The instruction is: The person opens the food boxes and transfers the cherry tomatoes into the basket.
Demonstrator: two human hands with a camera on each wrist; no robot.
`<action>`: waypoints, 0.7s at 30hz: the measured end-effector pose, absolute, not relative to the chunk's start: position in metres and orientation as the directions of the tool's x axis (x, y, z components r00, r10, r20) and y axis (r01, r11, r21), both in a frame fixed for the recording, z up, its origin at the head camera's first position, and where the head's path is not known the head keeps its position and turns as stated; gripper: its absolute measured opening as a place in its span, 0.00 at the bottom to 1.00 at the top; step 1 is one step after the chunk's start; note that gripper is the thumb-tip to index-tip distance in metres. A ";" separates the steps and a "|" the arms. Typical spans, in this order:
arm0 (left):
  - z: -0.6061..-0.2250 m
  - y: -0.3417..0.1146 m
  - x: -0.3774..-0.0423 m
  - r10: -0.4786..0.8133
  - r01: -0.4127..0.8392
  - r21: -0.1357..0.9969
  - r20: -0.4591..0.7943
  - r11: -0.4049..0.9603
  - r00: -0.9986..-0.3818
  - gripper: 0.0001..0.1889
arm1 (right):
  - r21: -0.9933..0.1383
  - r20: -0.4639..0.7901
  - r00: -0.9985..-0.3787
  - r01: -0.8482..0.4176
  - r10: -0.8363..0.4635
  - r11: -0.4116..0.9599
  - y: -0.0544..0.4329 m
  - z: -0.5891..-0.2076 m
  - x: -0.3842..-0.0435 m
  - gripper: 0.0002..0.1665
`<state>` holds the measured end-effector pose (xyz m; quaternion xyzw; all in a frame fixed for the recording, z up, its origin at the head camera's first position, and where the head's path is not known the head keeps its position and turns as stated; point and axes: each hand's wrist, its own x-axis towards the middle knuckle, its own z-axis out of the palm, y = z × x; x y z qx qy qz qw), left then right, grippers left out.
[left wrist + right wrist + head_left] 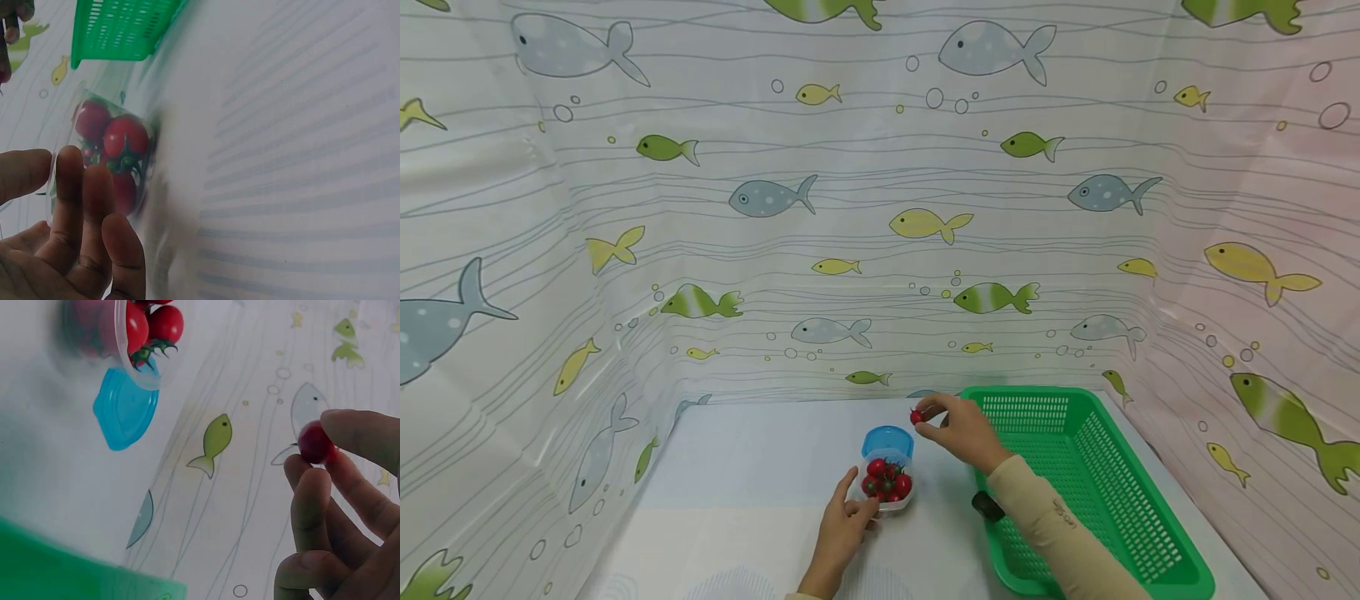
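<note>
A small clear plastic tub [892,506] full of red cherry tomatoes [887,483] stands on the table. My left hand [842,527] is at its near left side, fingers fairly straight against or close to the wall; in the left wrist view the fingers [99,194] partly cover the tub. Beyond the tub and to its right, my right hand [958,429] pinches one cherry tomato [315,442] between thumb and fingertips, up in the air. A blue lid [127,409] lies just behind the tub.
A large green plastic basket [1150,500] with slotted walls stands on the right, under the right forearm. A dark object [987,506] shows below the right sleeve at the basket's left rim. Fish-patterned sheeting [880,250] rises behind and at both sides of the white table [737,467].
</note>
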<state>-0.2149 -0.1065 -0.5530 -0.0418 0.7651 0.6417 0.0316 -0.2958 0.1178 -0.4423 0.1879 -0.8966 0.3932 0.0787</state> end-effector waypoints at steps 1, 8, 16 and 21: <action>-0.553 -0.107 -0.215 -0.024 -0.103 0.980 -0.101 0.173 -0.995 0.38 | -0.678 0.297 -0.917 -0.398 -0.265 0.618 0.120 -0.443 -0.296 0.11; -0.553 -0.107 -0.215 -0.024 -0.108 0.981 -0.106 0.164 -0.994 0.38 | -0.699 0.322 -0.923 -0.381 -0.209 0.605 0.134 -0.444 -0.297 0.13; -0.553 -0.108 -0.215 -0.024 -0.114 0.979 -0.112 0.172 -0.993 0.38 | -0.696 0.316 -0.934 -0.348 -0.168 0.628 0.154 -0.446 -0.299 0.15; -0.553 -0.108 -0.215 -0.026 -0.117 0.978 -0.114 0.175 -0.993 0.38 | -0.695 0.336 -0.929 -0.356 -0.155 0.625 0.171 -0.445 -0.299 0.15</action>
